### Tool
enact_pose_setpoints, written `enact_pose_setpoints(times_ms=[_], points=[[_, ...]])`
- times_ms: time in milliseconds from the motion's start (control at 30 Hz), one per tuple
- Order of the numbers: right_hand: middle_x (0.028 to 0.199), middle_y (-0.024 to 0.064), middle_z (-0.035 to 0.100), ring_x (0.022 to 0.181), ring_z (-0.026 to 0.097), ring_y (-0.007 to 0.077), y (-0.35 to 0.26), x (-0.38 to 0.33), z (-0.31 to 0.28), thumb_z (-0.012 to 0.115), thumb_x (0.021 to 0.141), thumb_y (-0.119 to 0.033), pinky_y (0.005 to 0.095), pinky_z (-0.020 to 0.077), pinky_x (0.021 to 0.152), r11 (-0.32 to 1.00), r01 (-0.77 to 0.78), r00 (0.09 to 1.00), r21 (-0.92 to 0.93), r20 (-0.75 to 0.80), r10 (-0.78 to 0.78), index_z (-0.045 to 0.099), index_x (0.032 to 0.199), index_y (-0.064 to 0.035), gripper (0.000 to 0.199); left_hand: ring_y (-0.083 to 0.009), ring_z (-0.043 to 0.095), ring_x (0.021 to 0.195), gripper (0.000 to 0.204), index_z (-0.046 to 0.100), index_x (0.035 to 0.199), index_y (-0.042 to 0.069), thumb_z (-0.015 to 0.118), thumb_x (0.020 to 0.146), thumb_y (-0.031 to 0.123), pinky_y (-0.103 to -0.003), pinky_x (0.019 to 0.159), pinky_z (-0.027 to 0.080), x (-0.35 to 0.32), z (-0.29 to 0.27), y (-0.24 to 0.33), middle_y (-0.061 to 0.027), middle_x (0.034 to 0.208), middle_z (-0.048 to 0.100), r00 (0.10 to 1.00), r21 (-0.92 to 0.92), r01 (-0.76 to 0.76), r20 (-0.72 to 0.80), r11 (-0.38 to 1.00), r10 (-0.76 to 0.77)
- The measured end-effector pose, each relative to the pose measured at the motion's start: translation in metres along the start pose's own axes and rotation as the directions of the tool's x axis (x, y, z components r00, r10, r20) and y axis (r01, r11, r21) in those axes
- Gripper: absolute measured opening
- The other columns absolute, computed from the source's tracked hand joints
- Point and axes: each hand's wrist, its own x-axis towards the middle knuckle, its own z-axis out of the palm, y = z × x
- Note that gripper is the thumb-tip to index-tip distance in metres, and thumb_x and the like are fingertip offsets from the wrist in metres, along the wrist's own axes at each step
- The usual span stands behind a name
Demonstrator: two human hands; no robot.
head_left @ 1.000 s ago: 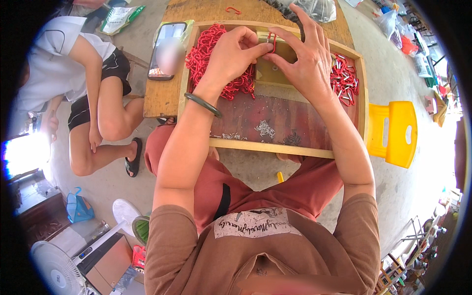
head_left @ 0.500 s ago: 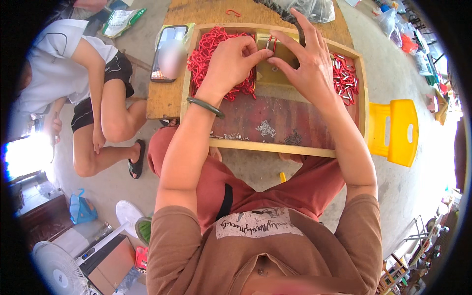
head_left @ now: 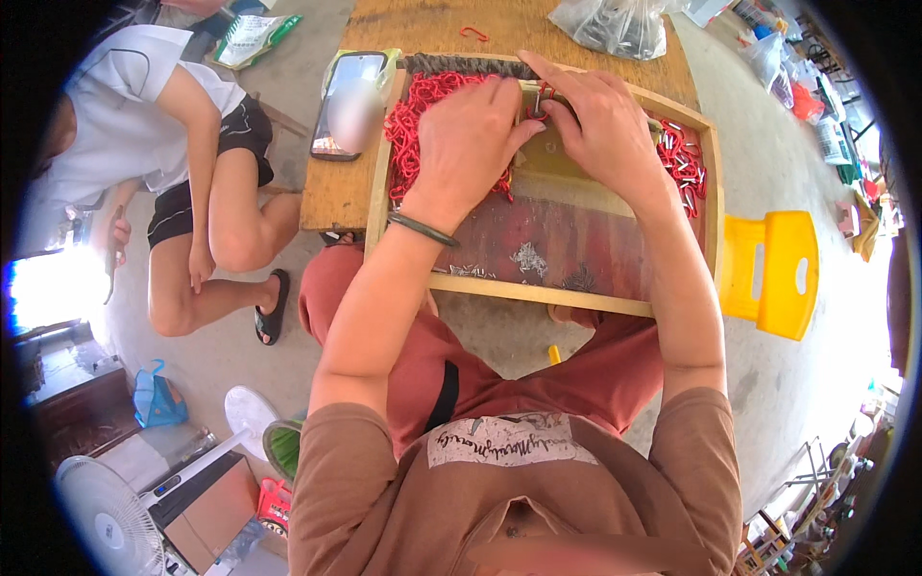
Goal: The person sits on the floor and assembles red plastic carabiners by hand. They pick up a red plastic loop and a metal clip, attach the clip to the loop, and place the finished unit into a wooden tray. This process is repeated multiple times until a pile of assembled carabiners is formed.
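- Red clip (head_left: 544, 94), a single small one, stands between my two hands over the brassy block (head_left: 569, 171) at the far side of the tray (head_left: 538, 291).
- My right hand (head_left: 607, 127) has its forefinger stretched past the clip and its thumb close beside it; I cannot tell whether they pinch it.
- My left hand (head_left: 469, 142) has its thumb pointing at the clip's near end; its other fingers are tucked from view, so their hold is unclear to me.
- I judge the step in hand to be fine two-handed work on this one clip; the next move calls for light fingers and a steady clip.
- Left of the block lies a tangled red heap (head_left: 415, 120); to the right, red clips with silver bars (head_left: 680, 156).
- Nearer me in the tray: silver pins (head_left: 527, 257) and dark bits (head_left: 579, 278).
- Beyond, on the wooden surface (head_left: 423, 29), lie a loose hook (head_left: 474, 31), a phone (head_left: 338, 108) and a plastic bag (head_left: 615, 29).
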Motion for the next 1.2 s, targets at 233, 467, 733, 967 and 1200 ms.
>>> enact_pose_setpoints(times_ms=[233, 467, 733, 967, 1200], points=[[0.103, 0.0113, 0.076, 0.098, 0.072, 0.0299, -0.001, 0.001, 0.004, 0.064, 0.097, -0.012, 0.0464, 0.0497, 0.103, 1.0, 0.014, 1.0, -0.018, -0.008, -0.014, 0.057, 0.152, -0.0228, 0.057, -0.0241, 0.061, 0.103, 0.078, 0.066, 0.111, 0.008, 0.085, 0.065, 0.068, -0.047, 0.1, 0.04, 0.015, 0.0, -0.029, -0.0064, 0.108, 0.067, 0.954, 0.271, -0.129, -0.228, 0.954, 0.194], [0.107, 0.0095, 0.076, 0.101, 0.072, 0.0293, 0.002, -0.002, 0.005, 0.064, 0.097, -0.012, 0.0476, 0.0488, 0.106, 1.0, 0.007, 1.0, -0.001, 0.007, -0.007, 0.055, 0.155, -0.0278, 0.06, -0.024, 0.062, 0.092, 0.078, 0.067, 0.101, 0.008, 0.083, 0.06, 0.072, -0.041, 0.092, 0.04, 0.016, 0.002, -0.031, -0.0028, 0.095, 0.067, 0.969, 0.218, -0.097, -0.203, 0.971, 0.142], [0.11, 0.0089, 0.077, 0.105, 0.069, 0.0334, -0.002, -0.001, 0.002, 0.063, 0.098, -0.009, 0.0447, 0.0513, 0.102, 0.996, -0.033, 0.999, 0.078, -0.003, 0.033, 0.058, 0.153, -0.0273, 0.058, -0.0236, 0.062, 0.093, 0.081, 0.068, 0.105, 0.007, 0.083, 0.06, 0.073, -0.041, 0.092, 0.041, 0.016, 0.001, -0.029, -0.003, 0.096, 0.067, 0.971, 0.239, -0.087, -0.197, 0.967, 0.136], [0.111, 0.0085, 0.078, 0.105, 0.069, 0.0329, -0.001, -0.001, 0.002, 0.063, 0.099, -0.011, 0.0442, 0.0523, 0.101, 0.997, -0.054, 0.998, 0.06, 0.011, 0.054, 0.057, 0.153, -0.0286, 0.057, -0.0241, 0.062, 0.096, 0.08, 0.069, 0.107, 0.007, 0.086, 0.06, 0.07, -0.041, 0.094, 0.041, 0.017, -0.002, -0.026, -0.0033, 0.099, 0.068, 0.967, 0.202, -0.09, -0.216, 0.975, 0.134], [0.11, 0.0097, 0.076, 0.103, 0.071, 0.0311, 0.001, -0.002, 0.004, 0.064, 0.096, -0.011, 0.0434, 0.0499, 0.106, 1.0, -0.015, 1.0, 0.028, -0.025, 0.016, 0.057, 0.152, -0.0243, 0.058, -0.0246, 0.063, 0.096, 0.078, 0.069, 0.107, 0.008, 0.088, 0.059, 0.066, -0.042, 0.094, 0.041, 0.018, -0.005, -0.026, -0.0028, 0.099, 0.069, 0.96, 0.165, -0.09, -0.247, 0.982, 0.129]])
